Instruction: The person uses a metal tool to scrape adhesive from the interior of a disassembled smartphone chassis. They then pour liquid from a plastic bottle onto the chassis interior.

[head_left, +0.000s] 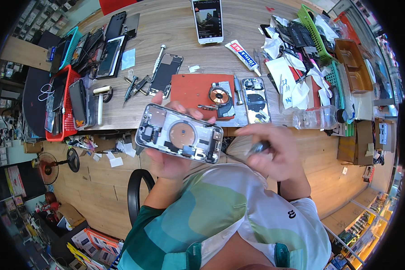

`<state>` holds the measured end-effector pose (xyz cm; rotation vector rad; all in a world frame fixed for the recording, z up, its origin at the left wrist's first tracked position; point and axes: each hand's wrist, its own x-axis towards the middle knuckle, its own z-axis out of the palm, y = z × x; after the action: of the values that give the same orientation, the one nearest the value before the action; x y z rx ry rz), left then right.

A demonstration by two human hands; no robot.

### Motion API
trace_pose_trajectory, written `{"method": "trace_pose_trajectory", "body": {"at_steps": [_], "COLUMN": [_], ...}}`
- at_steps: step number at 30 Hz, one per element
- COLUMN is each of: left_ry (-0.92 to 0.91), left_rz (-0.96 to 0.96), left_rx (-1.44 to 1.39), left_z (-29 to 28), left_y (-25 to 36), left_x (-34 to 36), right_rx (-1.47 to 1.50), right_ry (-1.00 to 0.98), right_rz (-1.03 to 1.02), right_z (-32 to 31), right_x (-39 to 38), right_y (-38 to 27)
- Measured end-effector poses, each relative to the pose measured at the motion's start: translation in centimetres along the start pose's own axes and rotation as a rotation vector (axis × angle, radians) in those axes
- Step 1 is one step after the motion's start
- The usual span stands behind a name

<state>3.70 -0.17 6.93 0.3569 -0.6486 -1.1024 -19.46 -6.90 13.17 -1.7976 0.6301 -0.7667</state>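
Wooden worktop (166, 29) stretches beyond your left grip (168, 168), which holds an opened phone (182, 135) by its edges, innards upward. Your right grip (274, 153), apart from that phone, is closed on a dark object (260, 147), blurred. Just beyond your left grip, a red mat (190, 86) carries a coil (219, 95); past your right grip lie a screwdriver (238, 90) and a second phone (256, 101).

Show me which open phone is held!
The silver rectangular phone with a coppery disc, in the left hand; the other silver open phone lies on the brown table.
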Motion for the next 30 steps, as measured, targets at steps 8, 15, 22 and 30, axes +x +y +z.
{"method": "trace_pose_trajectory", "body": {"at_steps": [8, 15, 22, 30], "left_ry": [0.126, 0.302, 0.36, 0.431], "left_rz": [-0.016, -0.117, -0.324, -0.394], "left_rx": [-0.168, 0.025, 0.244, 0.51], "left_z": [-2.3, -5.4, -7.0, -7.1], "left_y": [2.0, 3.4, 4.2, 4.3], "left_x": [0.9, 2.0, 4.5, 6.1], "right_rx": [0.073, 0.016, -0.106, -0.414], "right_ry": [0.493, 0.571, 0.614, 0.616], "right_rz": [0.265, 0.317, 0.363, 0.259], "right_z": [-3.2, -4.6, -4.0, -3.6], "right_x": [-1.3, -1.8, -0.5, 0.4], "right_y": [5.3, 9.2, 9.4, 10.2]}}
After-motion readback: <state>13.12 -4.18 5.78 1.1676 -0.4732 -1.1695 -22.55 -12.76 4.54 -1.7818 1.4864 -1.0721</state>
